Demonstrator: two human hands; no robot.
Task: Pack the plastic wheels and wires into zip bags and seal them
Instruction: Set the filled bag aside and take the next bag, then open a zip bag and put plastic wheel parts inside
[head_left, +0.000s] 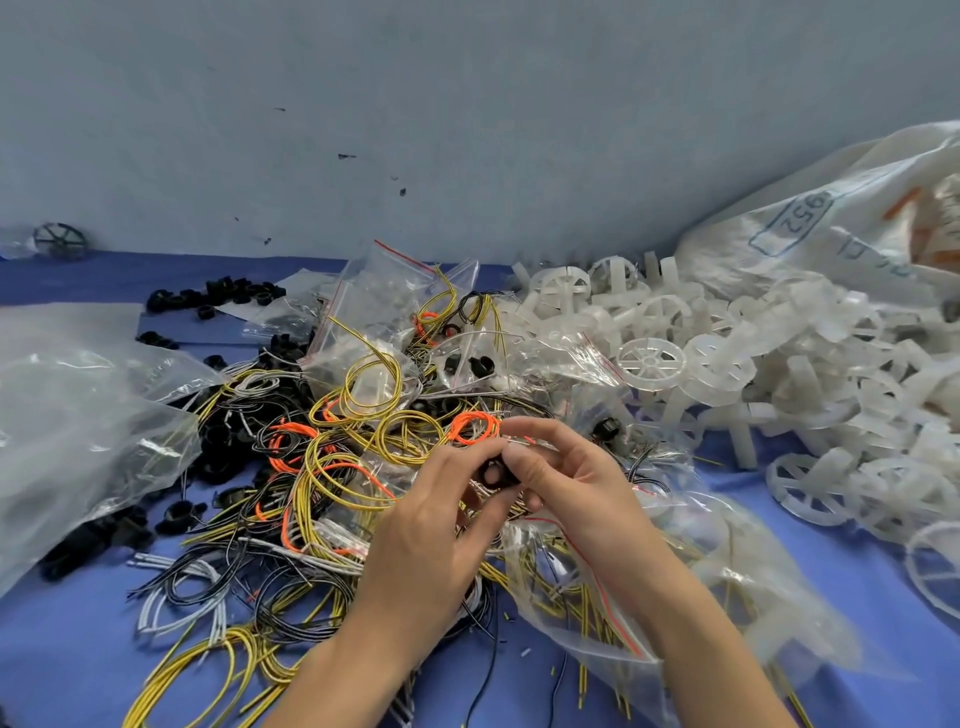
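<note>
Near the middle of the blue table cover (78, 649), above a tangle of wires (332, 467) in yellow, black, white and orange, the two hands meet. The left hand (431, 499) and the right hand (566, 483) both pinch a small black ring (493, 473) between thumb and curled fingertips, holding it just above the heap. An orange wire coil (475, 427) lies just beyond the fingertips on the far side. Under the right forearm lies a clear zip bag (597, 597) with a red seal strip and yellow wires inside; whether either hand also touches its edge cannot be told. A second zip bag (384, 291) stands crumpled at the far side of the tangle, with yellow wire loops in and around it. To the right, a wide pile of white plastic wheels (727, 353) spreads from the far edge towards the near right, spilling from the mouth of a white woven sack (831, 223) at the far right. On the left lies a large clear plastic sheet (78, 395), with loose black rings (218, 296) scattered beyond and beside it. A dark wheel (60, 241) rests at the far left against the pale wall (467, 104)
</note>
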